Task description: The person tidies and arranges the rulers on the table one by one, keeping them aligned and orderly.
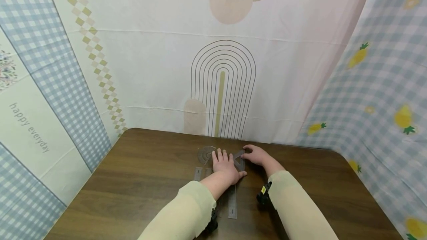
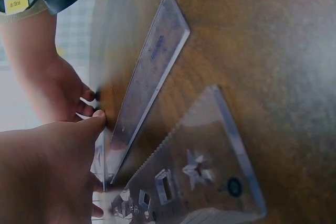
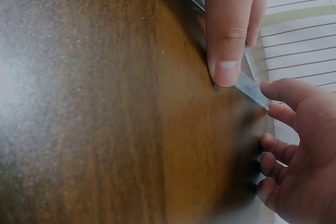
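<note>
My left hand (image 1: 226, 167) lies palm down with fingers spread over a clear triangular set square (image 1: 241, 164). Its thumb stretches to the right along the set square's near end. At the far right corner, my right hand (image 1: 258, 155) pinches the set square between thumb and fingers; the right wrist view shows the clear corner (image 3: 254, 94) at those fingertips. From under the left hand a clear straight ruler (image 1: 232, 205) runs toward me. Left of it is a clear stencil ruler (image 2: 202, 171) with a wavy edge and star cutouts. A clear protractor (image 1: 205, 155) lies beyond the left fingertips.
All the tools lie on a brown wooden table (image 1: 150, 180). A patterned cloth (image 1: 150, 66) hangs behind its back edge, and a checked cloth (image 1: 367, 95) hangs on the right. A black wrist camera (image 1: 264, 194) is strapped to the right wrist.
</note>
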### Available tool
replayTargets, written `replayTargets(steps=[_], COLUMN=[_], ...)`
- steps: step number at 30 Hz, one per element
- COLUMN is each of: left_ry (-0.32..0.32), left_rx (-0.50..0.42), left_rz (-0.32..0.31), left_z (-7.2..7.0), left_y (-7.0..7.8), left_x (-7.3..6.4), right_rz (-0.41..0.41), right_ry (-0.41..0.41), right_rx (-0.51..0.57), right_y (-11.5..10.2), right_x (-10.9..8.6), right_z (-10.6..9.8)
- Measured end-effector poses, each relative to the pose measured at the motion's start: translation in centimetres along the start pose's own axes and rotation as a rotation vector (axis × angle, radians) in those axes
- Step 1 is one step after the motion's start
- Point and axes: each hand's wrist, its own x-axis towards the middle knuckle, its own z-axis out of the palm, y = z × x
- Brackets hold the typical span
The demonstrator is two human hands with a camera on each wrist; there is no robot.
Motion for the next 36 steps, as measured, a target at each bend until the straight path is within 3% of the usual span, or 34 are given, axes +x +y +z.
replayTargets(steps=[13,28,36], left_ry=[-0.015,-0.014,-0.012], left_rx=[-0.017,-0.041,-0.031], left_rz=[0.013,0.019,0.014], left_z=[0.04,0.03,0.29], left_y=[-0.35,-0.32,-0.33], left_x=[0.03,0.04,0.43], right_rz=[0.017,0.120,0.141], right_ry=[0.126,0.132,0.139], right_rx=[0.100,0.564,0.653], right_y=[0.11,0.20,0.17], right_x=[-0.29,-0.16,-0.25], right_z=[-0.15,0.37,0.63])
